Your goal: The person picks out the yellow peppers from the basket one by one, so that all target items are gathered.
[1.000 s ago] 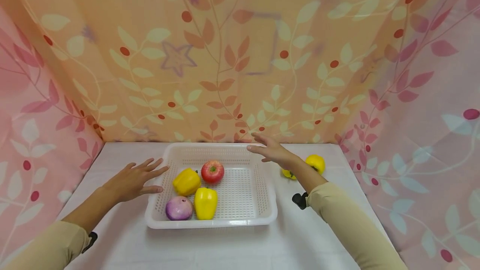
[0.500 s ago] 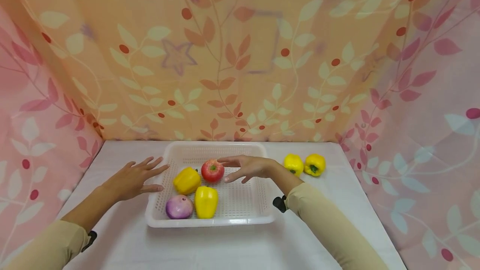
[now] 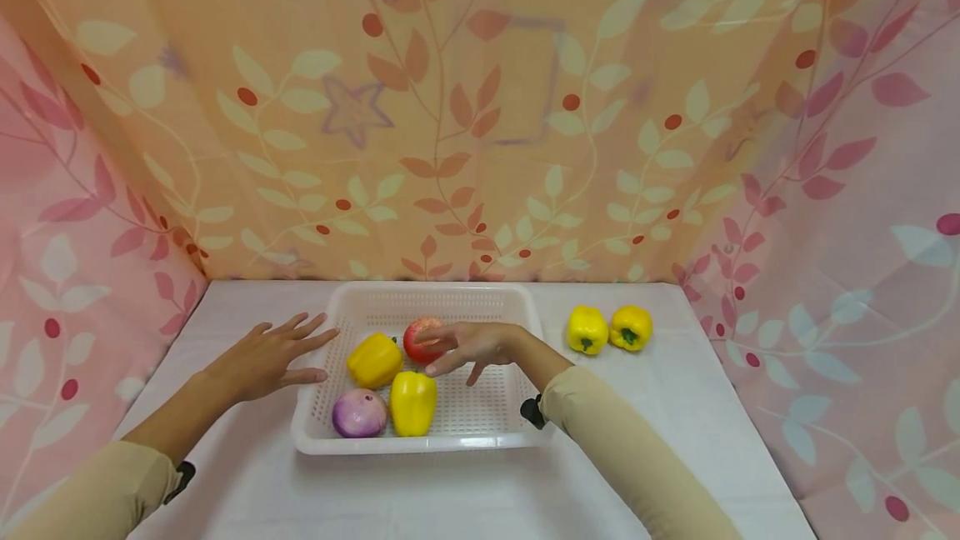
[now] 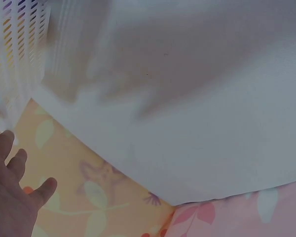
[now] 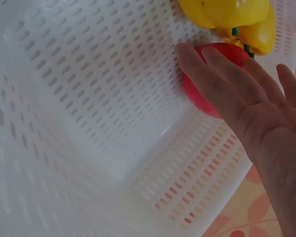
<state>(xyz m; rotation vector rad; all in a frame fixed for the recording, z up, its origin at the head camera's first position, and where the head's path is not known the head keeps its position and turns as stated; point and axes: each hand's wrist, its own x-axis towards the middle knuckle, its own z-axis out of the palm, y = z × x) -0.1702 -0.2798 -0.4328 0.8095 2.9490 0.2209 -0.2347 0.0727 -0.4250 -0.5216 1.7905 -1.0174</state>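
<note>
A white plastic basket (image 3: 487,442) holds a red pomegranate-like fruit (image 3: 420,330), two yellow bell peppers (image 3: 373,361) and a round purple-and-white vegetable (image 3: 360,413). Over the basket, my right hand (image 3: 480,346) reaches to the red fruit with fingers spread, partly covering it. In the right wrist view the fingers (image 5: 227,74) lie across the red fruit (image 5: 200,96); whether they touch it I cannot tell. My left hand (image 3: 273,361), fingers spread and holding nothing, hovers by the basket's left rim. The left wrist view shows that hand (image 4: 15,182) beside the perforated wall (image 4: 24,44).
Two more yellow bell peppers (image 3: 587,330) sit side by side on the white tabletop (image 3: 652,407), right of the basket. Patterned curtains (image 3: 450,148) enclose the table at the back and both sides.
My right hand has moved left and nearer, from above the basket's back right rim to the red fruit, uncovering the two peppers on the right. The left hand has stayed in place.
</note>
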